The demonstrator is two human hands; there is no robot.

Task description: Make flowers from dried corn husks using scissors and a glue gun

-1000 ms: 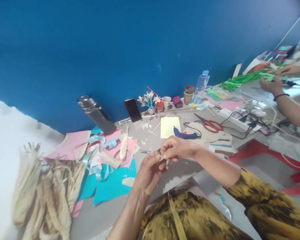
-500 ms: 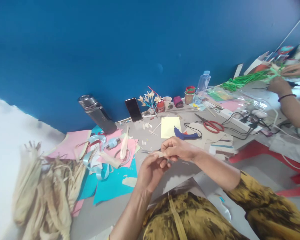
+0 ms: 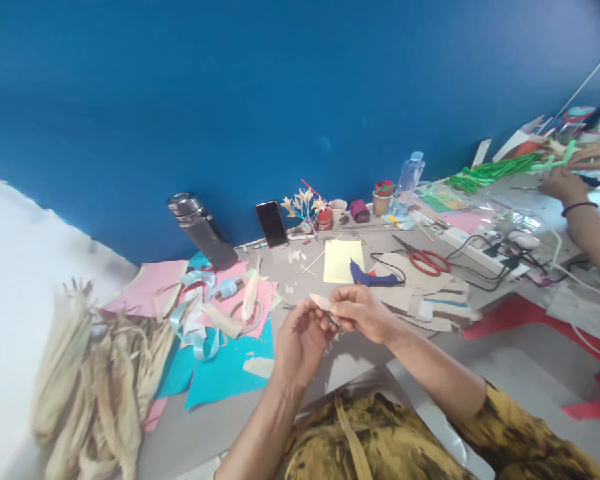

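I see one pale husk petal (image 3: 321,301) pinched between my left hand (image 3: 300,337) and right hand (image 3: 363,312), fingertips pressed together on it above the grey table (image 3: 300,277). One glue gun (image 3: 370,276), one red scissors (image 3: 427,259) and one yellow sheet (image 3: 343,261) lie beyond; bare table sits beneath my hands.

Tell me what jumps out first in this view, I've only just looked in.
Both hands meet at the centre: the left hand and right hand pinch a small pale husk petal above the grey table. Left of them lie pink and blue paper sheets and a heap of dried husks. At far right, another person's hands handle green strips.
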